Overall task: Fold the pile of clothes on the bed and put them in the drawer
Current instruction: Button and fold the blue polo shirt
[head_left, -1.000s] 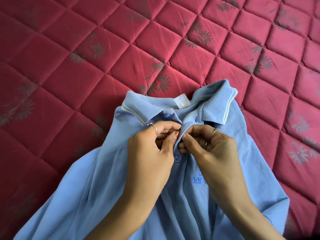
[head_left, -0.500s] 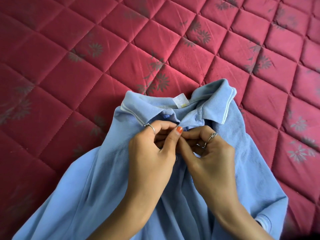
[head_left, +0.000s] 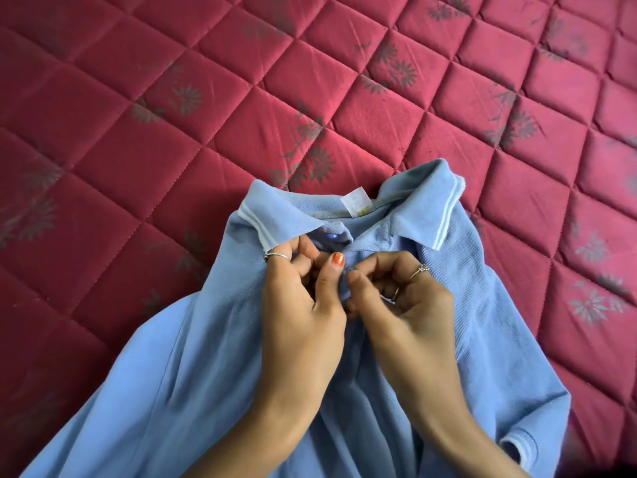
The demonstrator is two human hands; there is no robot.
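A light blue polo shirt lies front-up on the red quilted mattress; no container shows. Since half a second ago the hands have barely shifted, staying together at the placket. The left hand and right hand are curled nearly closed, fingertips pinching the placket just below the collar. A blue button sits just beyond the left fingertips.

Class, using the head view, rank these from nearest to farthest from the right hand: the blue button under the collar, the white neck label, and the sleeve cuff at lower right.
1. Blue button, up-left of the right hand.
2. White neck label, above, inside the collar.
3. Sleeve cuff, lower right, farthest.
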